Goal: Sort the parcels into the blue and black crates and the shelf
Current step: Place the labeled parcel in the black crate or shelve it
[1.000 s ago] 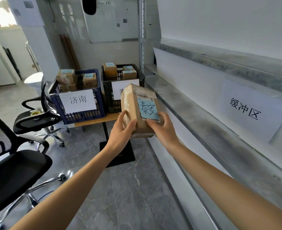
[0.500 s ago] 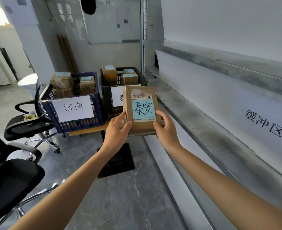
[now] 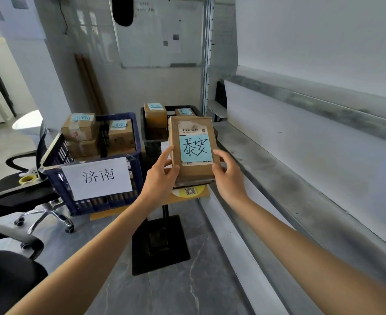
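Note:
I hold a brown cardboard parcel (image 3: 193, 130) with a light blue handwritten label between both hands, in front of the black crate (image 3: 152, 142). My left hand (image 3: 161, 178) grips its lower left edge and my right hand (image 3: 227, 178) grips its lower right edge. The black crate holds several brown parcels and is partly hidden behind the held one. To its left, the blue crate (image 3: 101, 201), with a white paper sign on its front, holds several labelled parcels. The grey metal shelf (image 3: 289, 185) runs along the right.
Both crates stand on a small wooden table (image 3: 110, 214) with a black pedestal base (image 3: 160, 244). Black office chairs (image 3: 21, 196) stand at the left; one seat carries a roll of yellow tape (image 3: 27, 179). A whiteboard hangs on the far wall.
The view has drawn nearer to the crates. The parcel has turned so its blue label faces me squarely, and it is now closer to the black crate.

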